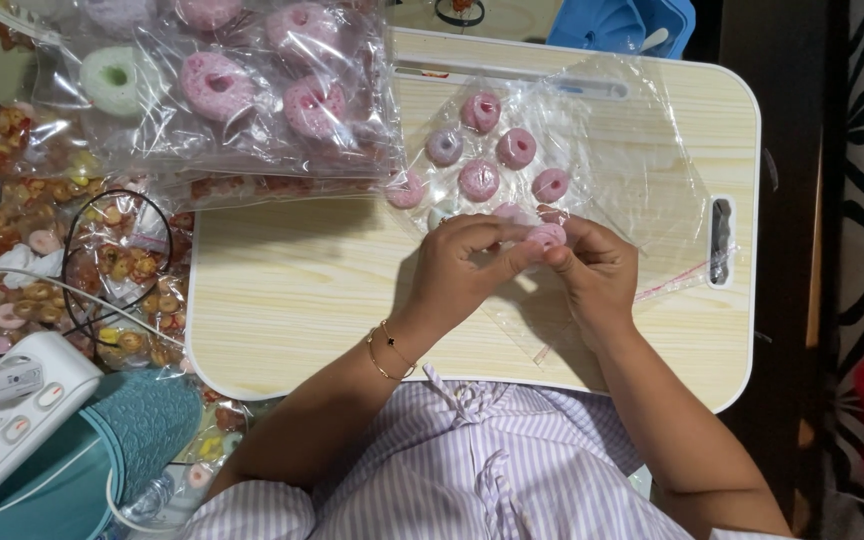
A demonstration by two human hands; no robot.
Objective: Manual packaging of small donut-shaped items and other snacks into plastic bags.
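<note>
A: Pink ring, over the clear bag on the lap table: how does it handle?

B: Likely light and soft; left hand and right hand both pinch its rim. 5 more rings lie beyond.
</note>
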